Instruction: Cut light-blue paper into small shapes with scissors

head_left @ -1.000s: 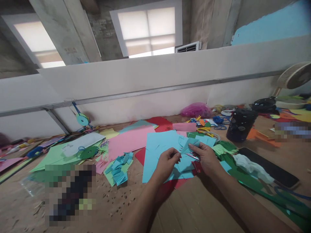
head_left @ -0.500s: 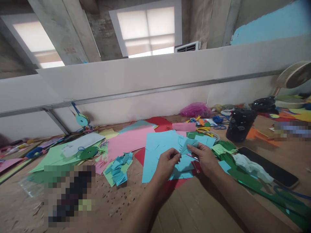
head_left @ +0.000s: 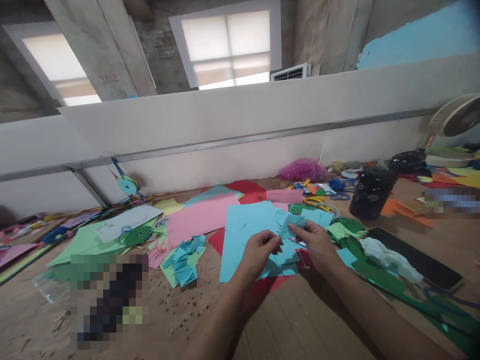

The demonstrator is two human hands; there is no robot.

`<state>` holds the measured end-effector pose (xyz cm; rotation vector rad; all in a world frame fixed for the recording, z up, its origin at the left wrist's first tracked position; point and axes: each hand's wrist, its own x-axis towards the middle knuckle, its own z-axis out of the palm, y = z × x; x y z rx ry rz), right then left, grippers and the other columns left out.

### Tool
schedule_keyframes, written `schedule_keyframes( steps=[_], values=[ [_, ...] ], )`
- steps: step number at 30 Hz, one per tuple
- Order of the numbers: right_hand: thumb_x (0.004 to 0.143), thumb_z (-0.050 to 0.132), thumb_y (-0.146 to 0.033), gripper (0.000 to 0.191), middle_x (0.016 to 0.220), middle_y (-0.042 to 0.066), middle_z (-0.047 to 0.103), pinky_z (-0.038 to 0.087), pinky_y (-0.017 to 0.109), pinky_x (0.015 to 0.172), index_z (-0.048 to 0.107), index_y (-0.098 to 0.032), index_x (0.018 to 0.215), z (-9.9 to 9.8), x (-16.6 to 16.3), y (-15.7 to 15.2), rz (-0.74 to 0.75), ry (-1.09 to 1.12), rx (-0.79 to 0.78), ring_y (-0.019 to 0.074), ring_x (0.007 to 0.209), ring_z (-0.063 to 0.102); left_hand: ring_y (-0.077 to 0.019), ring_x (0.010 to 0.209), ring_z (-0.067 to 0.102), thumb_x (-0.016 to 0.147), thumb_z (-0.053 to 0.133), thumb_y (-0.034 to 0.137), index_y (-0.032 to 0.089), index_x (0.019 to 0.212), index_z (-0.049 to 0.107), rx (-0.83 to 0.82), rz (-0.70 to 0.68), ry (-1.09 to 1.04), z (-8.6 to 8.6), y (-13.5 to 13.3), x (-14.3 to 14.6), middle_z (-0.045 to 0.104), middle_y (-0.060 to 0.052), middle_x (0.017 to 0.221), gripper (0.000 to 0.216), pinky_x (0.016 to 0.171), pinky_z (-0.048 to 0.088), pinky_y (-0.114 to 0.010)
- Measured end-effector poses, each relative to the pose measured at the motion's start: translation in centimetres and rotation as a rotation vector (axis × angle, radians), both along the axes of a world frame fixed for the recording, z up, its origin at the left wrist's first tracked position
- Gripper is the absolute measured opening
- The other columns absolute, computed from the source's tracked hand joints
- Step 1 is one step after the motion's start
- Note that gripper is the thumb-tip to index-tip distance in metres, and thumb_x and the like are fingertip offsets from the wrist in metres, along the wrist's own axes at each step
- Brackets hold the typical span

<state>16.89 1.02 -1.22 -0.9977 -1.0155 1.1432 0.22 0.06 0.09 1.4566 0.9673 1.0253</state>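
Note:
A small folded piece of light blue paper (head_left: pixel 291 223) is held up between my two hands. My left hand (head_left: pixel 258 252) is closed in a pinch at its lower left corner. On its right side, the thumb and fingers of my right hand (head_left: pixel 317 245) press the paper. Under my hands lies a larger light blue sheet (head_left: pixel 239 220) with narrow blue scraps scattered over it. To the left, several folded blue paper pieces (head_left: pixel 183 265) are heaped on a pale green sheet (head_left: pixel 168 274).
Pink paper (head_left: pixel 202 220) and green sheets (head_left: pixel 78 240) cover the table's left. On the right are a black phone (head_left: pixel 431 265), crumpled white tissue (head_left: pixel 392 257), a dark cup (head_left: pixel 373 192) and green paper (head_left: pixel 386 282). A white partition (head_left: pixel 232 120) borders the back; a fan (head_left: pixel 455 115) stands far right.
Hardly anything differs. My left fingertips have shifted very slightly to the right at the folded paper, and my right hand keeps its grip.

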Motion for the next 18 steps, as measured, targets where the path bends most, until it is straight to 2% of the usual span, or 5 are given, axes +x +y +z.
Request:
schedule_keyframes(
  steps=[5,13,18],
  values=[
    [0.066,0.081,-0.044,0.027,0.064,-0.002,0.064,0.038,0.028,0.053,0.069,-0.023,0.078,-0.37,0.3,0.28,0.022,0.119,-0.041,0.0141,0.051,0.047,-0.0148,0.067,0.056,0.082,0.059,0.039,0.015,0.078,0.064,0.039,0.021,0.025,-0.08,0.19,-0.37,0.067,-0.005,0.074,0.025,0.067,0.044,-0.028],
    [0.062,0.083,-0.044,0.028,0.059,-0.003,0.061,0.036,0.027,0.051,0.068,-0.022,0.07,-0.27,0.03,0.22,0.009,0.113,-0.042,0.0127,0.05,0.045,-0.0152,0.069,0.057,0.08,0.057,0.03,0.017,0.075,0.061,0.09,0.043,0.053,-0.37,0.2,-0.14,0.065,-0.004,0.073,0.015,0.066,0.044,-0.027],
    [0.063,0.082,-0.043,0.027,0.057,-0.004,0.058,0.033,0.027,0.052,0.068,-0.021,0.069,0.12,0.04,-0.06,-0.008,0.019,-0.017,0.0122,0.052,0.042,-0.0157,0.069,0.058,0.08,0.057,0.034,0.017,0.077,0.059,0.03,0.032,0.027,-0.3,0.23,-0.12,0.064,-0.004,0.074,0.017,0.067,0.044,-0.028]
  ],
)
